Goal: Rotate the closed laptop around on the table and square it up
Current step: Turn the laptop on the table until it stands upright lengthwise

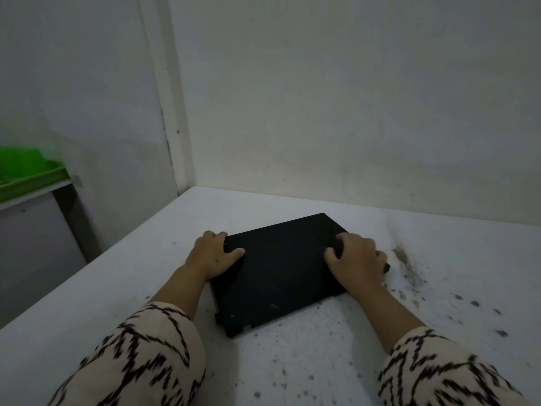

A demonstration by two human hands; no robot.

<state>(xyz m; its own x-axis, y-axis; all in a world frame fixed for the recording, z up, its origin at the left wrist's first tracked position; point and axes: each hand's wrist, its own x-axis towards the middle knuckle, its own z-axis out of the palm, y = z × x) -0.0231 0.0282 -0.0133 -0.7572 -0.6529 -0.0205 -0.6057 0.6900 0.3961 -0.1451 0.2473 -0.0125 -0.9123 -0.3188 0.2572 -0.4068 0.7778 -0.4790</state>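
Observation:
A closed black laptop lies flat on the white table, turned askew so one corner points toward me and its edges run diagonal to the table's sides. My left hand grips its left edge, thumb on top and fingers curled over the far side. My right hand holds the right edge, fingers spread on the lid and over the rim. Both wrists show patterned cream sleeves.
The table sits in a corner with white walls close behind and to the left. Dark specks and a stain mark the table's right side. A green tray rests on a lower shelf at far left.

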